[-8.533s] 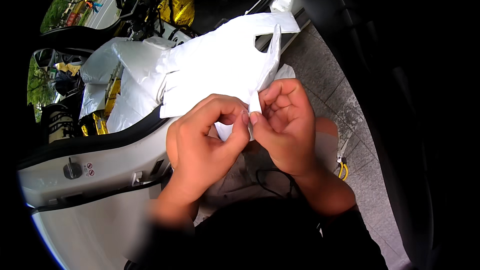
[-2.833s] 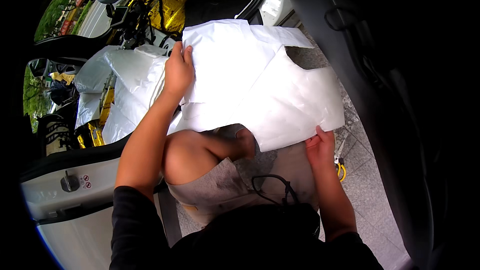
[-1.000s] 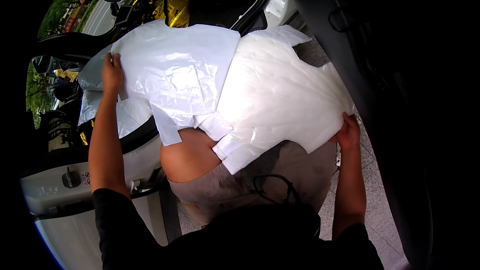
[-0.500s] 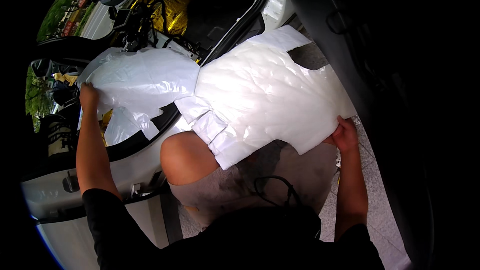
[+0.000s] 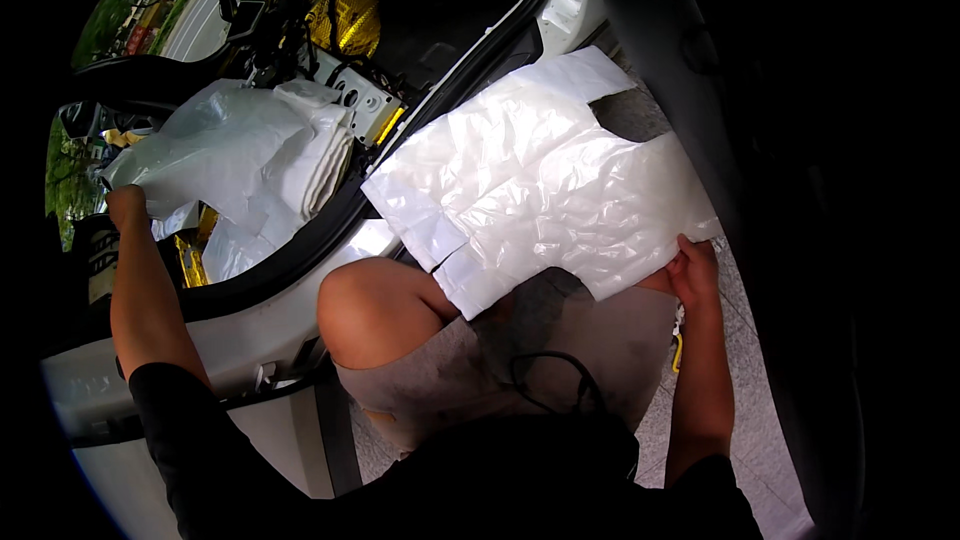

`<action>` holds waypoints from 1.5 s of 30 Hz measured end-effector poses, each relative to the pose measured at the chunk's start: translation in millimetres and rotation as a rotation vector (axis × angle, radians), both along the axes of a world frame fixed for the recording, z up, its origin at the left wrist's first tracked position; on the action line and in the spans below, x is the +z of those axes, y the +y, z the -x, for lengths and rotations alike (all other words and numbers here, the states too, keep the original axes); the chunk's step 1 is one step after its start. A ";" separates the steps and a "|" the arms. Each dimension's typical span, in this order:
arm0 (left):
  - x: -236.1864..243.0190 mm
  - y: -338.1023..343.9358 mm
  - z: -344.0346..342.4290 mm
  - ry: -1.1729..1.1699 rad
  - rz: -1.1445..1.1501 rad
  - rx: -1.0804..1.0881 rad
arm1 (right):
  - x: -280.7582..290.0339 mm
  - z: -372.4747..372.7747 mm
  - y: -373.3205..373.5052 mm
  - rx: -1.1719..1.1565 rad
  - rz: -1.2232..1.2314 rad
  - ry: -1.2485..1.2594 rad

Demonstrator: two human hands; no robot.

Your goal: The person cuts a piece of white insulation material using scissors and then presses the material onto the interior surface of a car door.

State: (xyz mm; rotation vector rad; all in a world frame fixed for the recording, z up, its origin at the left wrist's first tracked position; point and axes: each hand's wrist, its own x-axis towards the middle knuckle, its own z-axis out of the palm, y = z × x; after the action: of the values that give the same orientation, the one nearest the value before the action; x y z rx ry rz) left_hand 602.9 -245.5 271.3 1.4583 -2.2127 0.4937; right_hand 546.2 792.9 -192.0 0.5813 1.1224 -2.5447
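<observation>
White padded sheeting (image 5: 540, 180), cut into a shape with two rounded notches, stretches leftward from the right hand (image 5: 697, 270), which pinches its near edge at the lower right corner between thumb and fingers. Creases and glossy highlights cover its surface; one notch sits just above the right hand, the other to its left, and a slit divides the short edge facing the left hand (image 5: 127, 208). That far end reaches a bare knee (image 5: 365, 310), about midway between the two hands, and the rest spreads above grey shorts (image 5: 400, 380).

The left hand, arm stretched out well apart from the right, has its fingers curled around the outer edge of a thin, milky film (image 5: 225, 130). This film lies just to the right of the left hand, inside a vehicle's doorway, partly over a stack of white sheets (image 5: 325, 160). Beyond the stack, farther from both hands, are a silver metal bracket (image 5: 365, 95) and gold foil (image 5: 350, 10). A black door seal (image 5: 290, 265) curves between the left hand and the knee. Beside the right wrist, a yellow handle (image 5: 679, 352) shows in part above the paved ground (image 5: 755, 390); a dark panel (image 5: 790, 240) rises to the right.
</observation>
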 end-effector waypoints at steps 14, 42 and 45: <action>-59.9 272.8 167.2 0.496 0.017 -0.729 | 42.8 -38.2 -26.6 -0.080 -0.104 -0.045; -254.1 526.3 202.3 0.049 -0.361 -1.311 | 117.9 -187.0 39.3 -0.683 0.372 -0.067; -232.5 602.2 184.7 -0.263 -0.175 -1.590 | 124.0 -196.7 37.8 -0.725 0.367 -0.049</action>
State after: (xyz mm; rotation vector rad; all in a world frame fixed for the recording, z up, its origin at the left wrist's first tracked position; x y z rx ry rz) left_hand 418.2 356.7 38.8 -0.6033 -2.7867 -0.1001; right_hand 742.9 830.7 -68.0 1.0898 0.4323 -3.1928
